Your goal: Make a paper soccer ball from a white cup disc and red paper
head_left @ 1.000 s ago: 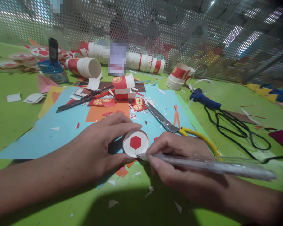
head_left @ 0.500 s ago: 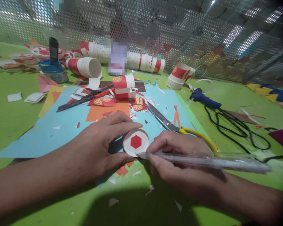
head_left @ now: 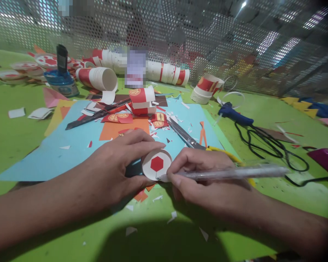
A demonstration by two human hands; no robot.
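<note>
My left hand grips a white paper cup base between thumb and fingers, its round face turned up toward me. A red paper hexagon lies at the middle of that face, and a short dark line runs down from its lower corner. In my right hand is a clear-barrelled pen, its tip touching the cup base near the lower rim. Scissors with yellow handles lie just beyond my right hand, partly hidden by it.
Cut red-and-white paper cups and scraps lie on blue paper. Behind stand stacked cups and a blue-lidded jar. A blue-handled glue gun with a black cord lies right. A perforated metal screen closes the back.
The pen's rear end has swung up and leftward, while its tip stays near the cup base's lower rim. My left hand holds nearly still.
</note>
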